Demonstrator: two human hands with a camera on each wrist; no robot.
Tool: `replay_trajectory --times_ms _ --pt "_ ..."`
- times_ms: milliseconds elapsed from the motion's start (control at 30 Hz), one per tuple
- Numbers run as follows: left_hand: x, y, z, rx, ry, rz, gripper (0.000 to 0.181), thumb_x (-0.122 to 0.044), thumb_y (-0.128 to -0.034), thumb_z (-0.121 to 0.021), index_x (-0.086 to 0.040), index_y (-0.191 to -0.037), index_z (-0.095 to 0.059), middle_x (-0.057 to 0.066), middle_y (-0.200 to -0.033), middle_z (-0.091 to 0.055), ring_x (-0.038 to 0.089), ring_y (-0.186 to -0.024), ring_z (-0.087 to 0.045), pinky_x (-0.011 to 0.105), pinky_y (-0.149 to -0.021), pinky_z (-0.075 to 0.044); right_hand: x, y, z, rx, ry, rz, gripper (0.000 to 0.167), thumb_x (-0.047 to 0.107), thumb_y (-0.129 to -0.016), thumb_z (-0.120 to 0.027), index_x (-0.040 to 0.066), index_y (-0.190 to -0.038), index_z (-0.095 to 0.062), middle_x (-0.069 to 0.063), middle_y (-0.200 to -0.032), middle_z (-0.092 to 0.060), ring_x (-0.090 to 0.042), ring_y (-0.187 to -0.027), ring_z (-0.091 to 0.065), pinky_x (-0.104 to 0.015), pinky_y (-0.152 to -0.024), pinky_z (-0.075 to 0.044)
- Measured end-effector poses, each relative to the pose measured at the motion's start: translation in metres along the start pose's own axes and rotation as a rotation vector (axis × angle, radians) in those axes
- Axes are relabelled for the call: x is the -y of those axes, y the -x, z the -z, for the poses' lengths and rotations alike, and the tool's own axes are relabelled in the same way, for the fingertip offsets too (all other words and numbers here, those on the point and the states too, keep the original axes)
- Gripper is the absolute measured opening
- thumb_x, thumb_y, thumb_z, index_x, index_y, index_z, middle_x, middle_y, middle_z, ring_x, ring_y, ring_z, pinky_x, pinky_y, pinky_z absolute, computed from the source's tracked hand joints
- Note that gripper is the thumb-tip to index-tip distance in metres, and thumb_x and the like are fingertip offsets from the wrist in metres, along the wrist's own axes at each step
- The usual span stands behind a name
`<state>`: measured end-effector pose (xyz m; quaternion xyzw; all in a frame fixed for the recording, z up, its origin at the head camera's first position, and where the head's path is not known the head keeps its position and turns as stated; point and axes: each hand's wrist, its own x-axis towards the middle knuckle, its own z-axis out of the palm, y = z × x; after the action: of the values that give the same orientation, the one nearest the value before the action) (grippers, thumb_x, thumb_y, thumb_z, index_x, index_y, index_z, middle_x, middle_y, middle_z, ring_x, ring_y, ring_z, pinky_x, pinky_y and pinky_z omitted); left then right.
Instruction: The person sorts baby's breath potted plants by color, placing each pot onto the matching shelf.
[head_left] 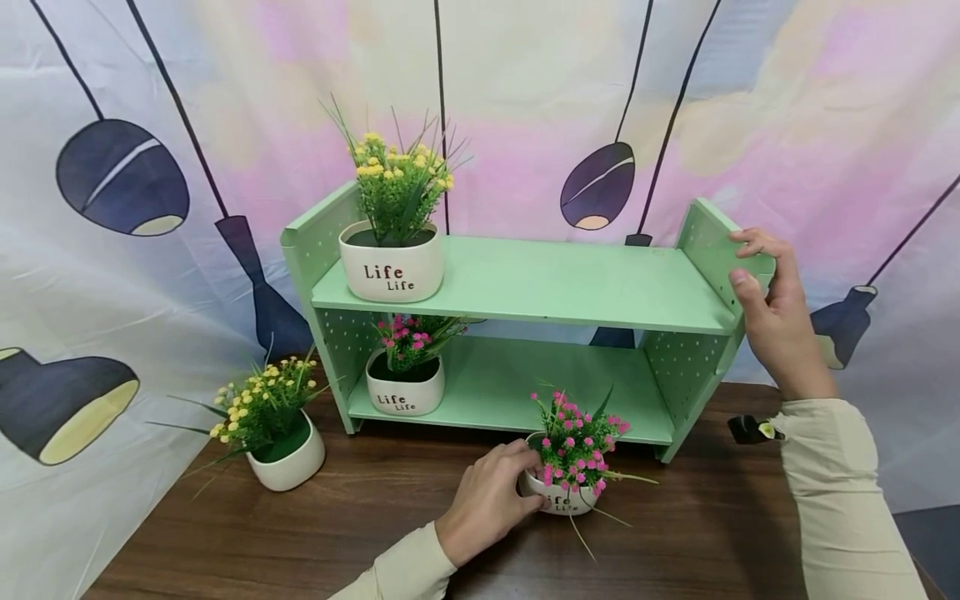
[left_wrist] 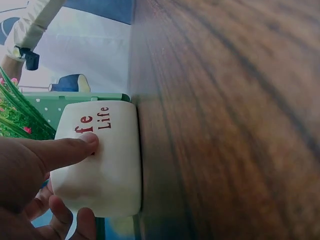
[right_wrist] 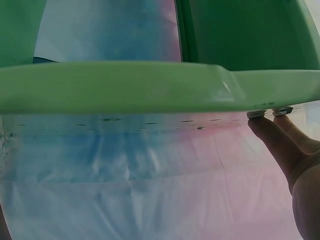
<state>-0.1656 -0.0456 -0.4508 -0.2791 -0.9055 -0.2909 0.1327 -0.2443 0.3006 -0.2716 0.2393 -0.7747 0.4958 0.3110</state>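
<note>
My left hand [head_left: 487, 500] grips a white flowerpot [left_wrist: 107, 170] with pink flowers [head_left: 577, 437] on the brown table. Its thumb [left_wrist: 70, 152] lies across the pot's red "Life" lettering, while other fingers are round the side. At the upper right, my right hand [head_left: 783, 321] is at the top front corner of a green two-tier shelf's side panel [head_left: 712, 275]. In the right wrist view, its fingertips [right_wrist: 270, 135] touch one face of that panel. The pink-flowered pot stands in front of the shelf's lower right end.
A white pot with yellow flowers [head_left: 393, 262] stands at the upper tier's left end. Below it is another pink-flowered pot [head_left: 405, 387]. A third one, with yellow flowers [head_left: 288, 458], stands on the table left of the shelf. Behind hangs a lamp-patterned curtain [head_left: 510, 125].
</note>
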Motion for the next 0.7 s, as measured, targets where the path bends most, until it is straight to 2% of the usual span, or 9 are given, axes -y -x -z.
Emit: replay_trajectory --times_ms 133,267,333,433,533,600,700 --pt "0.0013 -0.0010 0.0005 0.004 0.013 0.010 0.028 -0.021 -0.0777 -0.096 -0.021 -0.093 -0.073 -0.014 -0.095 -0.064 0.007 -0.082 -0.058 0.023 -0.062 -0.050 -0.0008 -0.0002 0.0002 -0.002 0.000 0.004 0.034 0.014 -0.112 -0.046 -0.002 -0.141 -0.039 0.002 -0.163 -0.036 -0.020 -0.158 -0.020 -0.031 -0.103 -0.040" --pt "-0.0003 -0.0002 0.0010 -0.006 -0.043 -0.001 0.029 -0.025 -0.0775 -0.096 -0.021 -0.095 -0.074 -0.013 -0.099 -0.065 0.008 -0.086 -0.053 0.025 -0.068 -0.050 -0.0009 -0.0001 0.0002 0.000 0.002 0.006 0.034 0.014 -0.112 -0.046 -0.002 -0.141 -0.039 0.002 -0.163 -0.035 -0.019 -0.155 -0.023 -0.031 -0.102 -0.039" --pt "-0.0020 0.0013 0.0008 -0.020 -0.080 -0.005 0.031 -0.026 -0.0765 -0.097 -0.021 -0.097 -0.074 -0.012 -0.102 -0.066 0.012 -0.090 -0.055 0.033 -0.080 -0.052 -0.0008 0.0000 0.0001 0.005 -0.008 0.009 0.034 0.013 -0.112 -0.046 -0.003 -0.141 -0.038 0.001 -0.163 -0.035 -0.020 -0.153 -0.026 -0.030 -0.099 -0.041" --pt "-0.0051 0.0040 0.0002 -0.031 -0.102 -0.004 0.037 -0.025 -0.0747 -0.098 -0.019 -0.102 -0.074 -0.008 -0.107 -0.066 0.020 -0.098 -0.059 0.057 -0.099 -0.050 -0.0006 0.0002 0.0003 0.011 -0.012 0.011 0.035 0.013 -0.112 -0.045 -0.003 -0.141 -0.037 0.001 -0.163 -0.034 -0.021 -0.150 -0.029 -0.026 -0.092 -0.044" --pt "-0.0075 0.0053 -0.0007 -0.021 -0.087 -0.001 0.041 -0.023 -0.0753 -0.098 -0.016 -0.108 -0.073 -0.004 -0.112 -0.064 0.027 -0.104 -0.062 0.077 -0.102 -0.042 -0.0002 0.0005 0.0009 0.013 -0.008 0.010 0.034 0.013 -0.112 -0.045 -0.003 -0.141 -0.037 0.001 -0.163 -0.034 -0.021 -0.150 -0.029 -0.023 -0.087 -0.046" --pt "-0.0081 0.0054 -0.0013 -0.015 -0.066 0.005 0.041 -0.020 -0.0773 -0.097 -0.014 -0.110 -0.073 -0.003 -0.113 -0.064 0.028 -0.105 -0.063 0.081 -0.101 -0.041 0.0000 0.0006 0.0010 0.011 -0.013 0.010 0.034 0.013 -0.112 -0.045 -0.003 -0.141 -0.038 0.001 -0.163 -0.034 -0.021 -0.149 -0.030 -0.021 -0.084 -0.047" --pt "-0.0081 0.0058 -0.0018 -0.010 -0.027 0.023 0.038 -0.013 -0.0807 -0.093 -0.014 -0.113 -0.073 -0.003 -0.114 -0.064 0.028 -0.105 -0.065 0.084 -0.101 -0.038 0.0001 0.0004 0.0007 0.015 -0.024 0.016 0.034 0.013 -0.111 -0.046 -0.004 -0.140 -0.037 0.000 -0.163 -0.033 -0.021 -0.151 -0.027 -0.023 -0.087 -0.046"
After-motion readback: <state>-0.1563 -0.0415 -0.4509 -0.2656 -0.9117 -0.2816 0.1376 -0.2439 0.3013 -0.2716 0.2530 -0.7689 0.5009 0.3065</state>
